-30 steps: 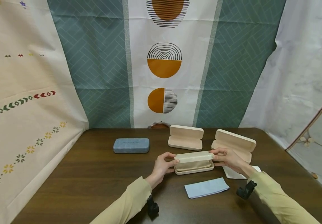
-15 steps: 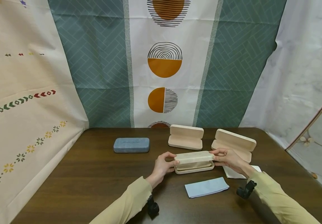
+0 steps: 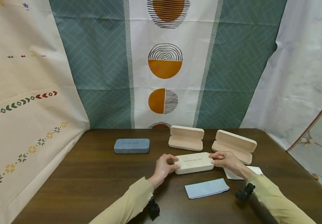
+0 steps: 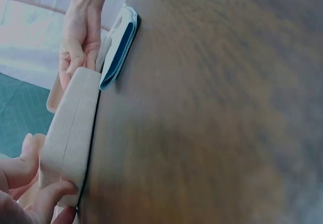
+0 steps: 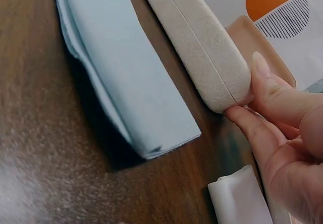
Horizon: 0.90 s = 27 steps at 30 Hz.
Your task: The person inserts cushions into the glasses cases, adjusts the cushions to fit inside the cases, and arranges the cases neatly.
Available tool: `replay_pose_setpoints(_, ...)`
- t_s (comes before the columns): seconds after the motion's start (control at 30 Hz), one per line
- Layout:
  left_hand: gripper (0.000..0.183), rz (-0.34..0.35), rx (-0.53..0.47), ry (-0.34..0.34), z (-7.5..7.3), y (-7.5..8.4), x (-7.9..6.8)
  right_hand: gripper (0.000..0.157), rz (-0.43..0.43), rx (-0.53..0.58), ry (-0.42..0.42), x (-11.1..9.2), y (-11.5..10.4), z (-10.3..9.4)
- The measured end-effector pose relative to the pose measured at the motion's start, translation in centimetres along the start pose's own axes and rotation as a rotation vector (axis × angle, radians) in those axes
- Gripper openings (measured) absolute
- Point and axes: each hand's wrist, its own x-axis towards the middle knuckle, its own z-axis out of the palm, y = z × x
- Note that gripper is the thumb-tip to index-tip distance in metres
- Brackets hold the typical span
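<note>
A cream glasses case (image 3: 194, 168) with dark lettering on its lid lies closed on the table, its seam running unbroken along the side in both wrist views. My left hand (image 3: 161, 169) pinches its left end between thumb and fingers. At the other end, my right hand (image 5: 287, 133) grips the corner with thumb and fingertips. In front of the case is a folded light blue cloth (image 3: 207, 188). A folded white cloth (image 5: 242, 196) lies under and beside my right hand. What the case holds is hidden by the lid.
Behind the closed case stand two open cream glasses cases, one in the middle (image 3: 186, 143) and one to the right (image 3: 231, 149). A blue closed case (image 3: 132, 146) lies at the back left. Patterned cloth (image 3: 99, 62) hangs behind the dark wooden table (image 3: 93, 186).
The lid of the cream glasses case, partly raised before with a tan cloth visible inside, has come down and covers it. Both hands stay at its ends.
</note>
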Motion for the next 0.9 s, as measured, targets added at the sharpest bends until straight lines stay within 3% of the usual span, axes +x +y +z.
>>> replay_pose_setpoints(0.17,0.024,0.042,0.12,0.001,0.0,0.1,0.0,0.044,0.007,-0.022,0.003,0.1,0.2,0.0)
replay_pose_setpoints(0.37,0.027,0.052,0.173,-0.02,-0.8,0.2,0.3,0.057,-0.025,0.013,-0.046,0.5,-0.2,0.6)
replay_pose_setpoints(0.63,0.028,-0.018,0.139,-0.075,-4.0,0.2,0.6,0.059,-0.033,-0.073,-0.094,1.4,-1.4,3.0)
replay_pose_setpoints(0.9,0.031,-0.023,0.122,-0.124,-7.6,-0.5,0.6,0.054,-0.036,-0.067,-0.083,2.9,-1.8,5.8)
